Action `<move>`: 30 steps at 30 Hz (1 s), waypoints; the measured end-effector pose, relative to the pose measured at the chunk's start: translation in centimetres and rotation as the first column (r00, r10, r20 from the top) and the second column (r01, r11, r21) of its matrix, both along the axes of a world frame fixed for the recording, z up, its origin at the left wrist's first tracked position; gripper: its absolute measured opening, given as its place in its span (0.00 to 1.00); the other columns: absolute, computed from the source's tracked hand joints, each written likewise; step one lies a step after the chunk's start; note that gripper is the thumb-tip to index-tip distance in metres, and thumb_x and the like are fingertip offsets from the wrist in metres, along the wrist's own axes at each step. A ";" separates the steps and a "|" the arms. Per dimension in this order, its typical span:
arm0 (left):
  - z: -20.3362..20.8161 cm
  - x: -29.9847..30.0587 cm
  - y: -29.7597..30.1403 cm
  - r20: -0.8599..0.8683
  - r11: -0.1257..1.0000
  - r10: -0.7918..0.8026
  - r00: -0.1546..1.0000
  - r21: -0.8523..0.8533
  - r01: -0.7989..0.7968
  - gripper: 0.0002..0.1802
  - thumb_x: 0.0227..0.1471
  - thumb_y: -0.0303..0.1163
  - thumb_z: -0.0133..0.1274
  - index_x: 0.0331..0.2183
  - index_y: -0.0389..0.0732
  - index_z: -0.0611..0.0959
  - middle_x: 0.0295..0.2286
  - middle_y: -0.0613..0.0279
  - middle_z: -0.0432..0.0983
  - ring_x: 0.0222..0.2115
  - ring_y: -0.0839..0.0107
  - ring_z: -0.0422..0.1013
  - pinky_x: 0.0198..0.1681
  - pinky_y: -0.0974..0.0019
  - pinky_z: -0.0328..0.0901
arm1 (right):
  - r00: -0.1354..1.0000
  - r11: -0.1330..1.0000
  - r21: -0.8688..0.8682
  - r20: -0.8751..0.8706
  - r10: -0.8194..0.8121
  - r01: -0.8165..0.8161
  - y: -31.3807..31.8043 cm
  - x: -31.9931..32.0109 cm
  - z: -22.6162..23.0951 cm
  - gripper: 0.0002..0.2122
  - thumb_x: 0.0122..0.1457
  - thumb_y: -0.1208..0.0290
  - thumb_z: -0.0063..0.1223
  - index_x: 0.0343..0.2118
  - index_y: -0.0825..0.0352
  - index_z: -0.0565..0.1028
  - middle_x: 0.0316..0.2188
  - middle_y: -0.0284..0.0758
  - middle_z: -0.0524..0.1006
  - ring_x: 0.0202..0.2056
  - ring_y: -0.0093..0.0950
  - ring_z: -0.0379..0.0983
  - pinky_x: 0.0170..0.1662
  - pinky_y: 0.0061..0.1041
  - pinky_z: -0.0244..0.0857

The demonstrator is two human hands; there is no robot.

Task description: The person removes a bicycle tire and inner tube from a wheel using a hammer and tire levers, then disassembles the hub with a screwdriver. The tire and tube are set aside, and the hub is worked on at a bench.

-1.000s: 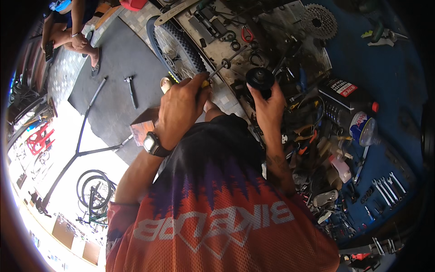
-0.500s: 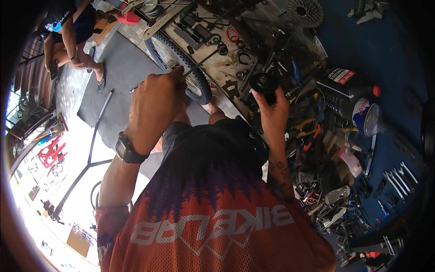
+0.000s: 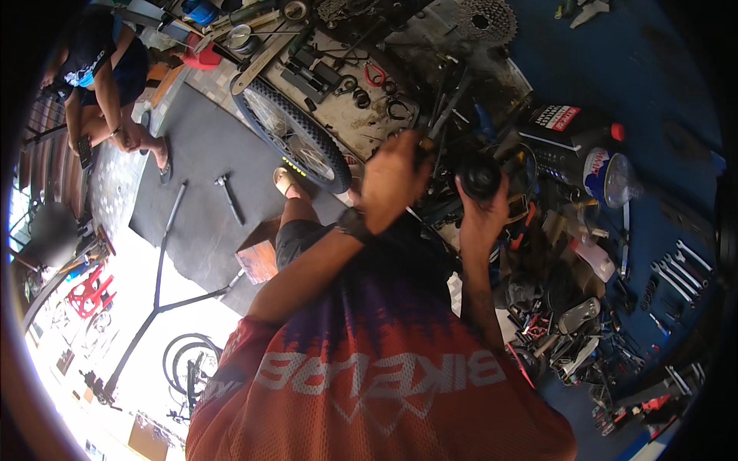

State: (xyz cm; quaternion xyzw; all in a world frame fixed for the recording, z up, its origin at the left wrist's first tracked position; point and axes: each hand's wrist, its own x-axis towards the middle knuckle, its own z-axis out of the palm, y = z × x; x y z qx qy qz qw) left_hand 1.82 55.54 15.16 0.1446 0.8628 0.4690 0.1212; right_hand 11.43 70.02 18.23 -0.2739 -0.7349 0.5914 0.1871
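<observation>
My right hand (image 3: 483, 215) holds up a round black part (image 3: 478, 177) with a stepped, disc-like face. Its fingers and thumb wrap round the sides, and I cannot make out its exact kind. Just left of it is my left hand (image 3: 390, 183), reaching across in front of me over the bench edge. Motion smears its fingers, so whether they grip anything does not show. Something dark lies at those fingertips. Behind both hands, the cluttered workbench (image 3: 356, 123) carries red-handled pliers (image 3: 374, 74), rings and small metal parts.
A bicycle wheel (image 3: 288, 134) leans at the bench's left edge. On the dark mat (image 3: 196, 138) lies a hammer (image 3: 228, 198). Right of my hands stand a black jug (image 3: 557, 129) and a clear bottle (image 3: 607, 177), with several wrenches (image 3: 676, 278) beyond. A person (image 3: 108, 84) sits far left.
My left hand has swung right toward the round black part; the thin rod it held no longer shows clearly. The right hand has shifted slightly right and down, turning the part's face.
</observation>
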 end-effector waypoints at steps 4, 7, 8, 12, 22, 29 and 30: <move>0.2 2.2 5.2 0.144 0.972 -0.196 0.970 -0.099 0.212 0.23 0.58 0.34 0.63 0.50 0.35 0.76 0.38 0.42 0.83 0.37 0.42 0.83 0.39 0.45 0.78 | 0.974 0.970 0.129 0.068 -0.215 0.205 1.8 4.0 2.0 0.23 0.60 0.83 0.68 0.59 0.72 0.76 0.55 0.36 0.78 0.56 0.26 0.76 0.62 0.28 0.69; 0.4 2.9 6.9 0.095 0.975 -0.209 0.973 -0.058 0.215 0.25 0.58 0.34 0.63 0.52 0.33 0.75 0.38 0.42 0.83 0.38 0.42 0.82 0.39 0.47 0.78 | 0.943 0.942 0.112 0.070 -0.325 0.316 2.3 6.3 2.5 0.22 0.64 0.80 0.67 0.60 0.73 0.75 0.53 0.37 0.82 0.54 0.25 0.78 0.62 0.27 0.68; 0.5 3.0 7.0 0.055 0.968 -0.243 0.968 -0.043 0.246 0.25 0.58 0.34 0.63 0.52 0.33 0.75 0.39 0.43 0.82 0.39 0.43 0.82 0.40 0.47 0.78 | 0.932 0.930 0.123 0.065 -0.357 0.347 2.2 7.0 2.5 0.21 0.65 0.79 0.66 0.60 0.74 0.75 0.52 0.37 0.83 0.54 0.25 0.78 0.61 0.27 0.68; 1.5 2.5 4.5 -0.037 0.955 -0.294 0.955 -0.042 0.292 0.28 0.58 0.34 0.64 0.56 0.34 0.76 0.44 0.46 0.82 0.44 0.46 0.81 0.43 0.50 0.78 | 0.868 0.875 0.099 0.113 -0.484 0.475 -0.1 8.5 2.8 0.21 0.65 0.78 0.67 0.60 0.74 0.76 0.49 0.36 0.84 0.49 0.24 0.80 0.58 0.26 0.71; 1.7 -1.8 -11.8 0.725 0.800 -0.466 0.507 0.590 -0.107 0.16 0.66 0.35 0.61 0.50 0.34 0.85 0.39 0.61 0.84 0.37 0.70 0.82 0.34 0.68 0.78 | 0.990 0.967 0.247 0.133 0.036 -0.068 -8.8 0.4 2.5 0.12 0.65 0.71 0.65 0.48 0.69 0.85 0.42 0.41 0.82 0.45 0.41 0.84 0.49 0.35 0.78; -0.1 -10.6 -15.9 0.292 0.966 -0.256 0.921 0.110 0.234 0.25 0.63 0.47 0.63 0.40 0.30 0.87 0.29 0.52 0.83 0.29 0.59 0.82 0.35 0.61 0.76 | 0.610 0.646 0.646 0.718 -0.335 -0.406 -9.2 -9.7 -5.2 0.15 0.62 0.58 0.68 0.43 0.67 0.86 0.40 0.44 0.87 0.40 0.40 0.88 0.41 0.36 0.82; -0.4 -11.3 -16.1 0.195 0.961 -0.276 0.941 0.025 0.277 0.26 0.63 0.49 0.63 0.41 0.31 0.87 0.29 0.52 0.83 0.29 0.58 0.81 0.37 0.60 0.77 | 0.569 0.604 0.657 0.733 -0.372 -0.451 -9.4 -10.1 -5.9 0.16 0.62 0.58 0.68 0.44 0.67 0.85 0.40 0.44 0.87 0.40 0.39 0.88 0.41 0.36 0.82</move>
